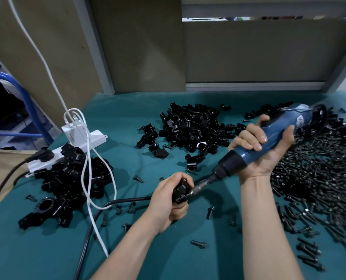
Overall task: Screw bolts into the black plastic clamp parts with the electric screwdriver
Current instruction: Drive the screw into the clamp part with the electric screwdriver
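My left hand [169, 201] grips a black plastic clamp part [181, 190] just above the green table. My right hand [263, 150] holds the blue electric screwdriver [269, 138], tilted down to the left. Its metal bit [200, 186] touches a bolt at the clamp's right side. A heap of loose clamp parts [190, 128] lies behind the hands. A big pile of black bolts [319, 182] spreads along the right side. A group of larger assembled clamps [67, 182] sits at the left.
A white power strip [71, 146] with a charger and a looping white cable [87, 168] lies at the left, and a black cord [91, 229] crosses the green mat [36, 249]. Stray bolts [198, 243] are scattered near my forearms. Cardboard panels [143, 47] stand behind.
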Tool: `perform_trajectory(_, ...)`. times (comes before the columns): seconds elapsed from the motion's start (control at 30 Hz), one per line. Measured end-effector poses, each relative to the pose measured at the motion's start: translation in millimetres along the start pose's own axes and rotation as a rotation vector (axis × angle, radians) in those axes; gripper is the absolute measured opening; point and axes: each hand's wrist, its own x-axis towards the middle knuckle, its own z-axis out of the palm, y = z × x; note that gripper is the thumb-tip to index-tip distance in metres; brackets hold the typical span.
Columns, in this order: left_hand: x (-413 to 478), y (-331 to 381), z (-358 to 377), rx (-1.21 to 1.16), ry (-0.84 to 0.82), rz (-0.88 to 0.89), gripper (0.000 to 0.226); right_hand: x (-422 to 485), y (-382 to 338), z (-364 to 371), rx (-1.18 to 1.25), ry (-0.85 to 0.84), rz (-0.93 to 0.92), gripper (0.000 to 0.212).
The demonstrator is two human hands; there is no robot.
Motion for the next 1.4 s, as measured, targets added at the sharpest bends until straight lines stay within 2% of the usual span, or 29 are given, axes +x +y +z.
perform_trajectory(0.1,-2,2,0,0.041,0.014,0.046,0.031,0,-5,0,-0.093,0.067,-0.020,0.042)
perform_trajectory(0.23,-5,4,1,0.344,0.122,0.231,0.026,-1,-9,-1,-0.205,0.170,-0.063,0.047)
perform_trajectory(0.33,-7,2,7,0.354,0.134,0.264,0.024,-2,-12,0,-0.206,0.170,-0.062,0.044)
perform_trajectory(0.4,-6,3,8,0.337,0.110,0.234,0.021,-2,-14,3,-0.213,0.140,-0.049,0.042)
perform_trajectory(0.57,-4,-2,2,0.303,0.007,0.186,0.034,-2,-13,10,-0.242,0.081,-0.011,0.047)
perform_trajectory(0.67,-2,-4,-1,0.249,-0.019,0.168,0.030,0,-11,13,-0.233,0.079,-0.007,0.049)
perform_trajectory(0.77,-1,-4,0,0.167,0.013,0.128,0.030,0,-7,14,-0.220,0.076,-0.008,0.047)
perform_trajectory(0.93,-1,-8,8,-0.127,0.145,-0.047,0.038,1,-4,14,-0.166,0.068,-0.033,0.042)
perform_trajectory(1.1,1,-8,7,-0.151,0.178,-0.072,0.039,0,-4,14,-0.206,0.108,-0.060,0.044)
perform_trajectory(1.23,2,-8,6,-0.118,0.165,-0.099,0.036,1,-4,16,-0.197,0.068,-0.042,0.042)
perform_trajectory(1.33,1,-3,5,-0.144,0.114,-0.201,0.033,2,0,19,-0.124,0.010,-0.021,0.040)
perform_trajectory(1.4,-1,2,4,-0.186,0.015,-0.336,0.034,2,1,22,-0.057,-0.050,-0.006,0.038)
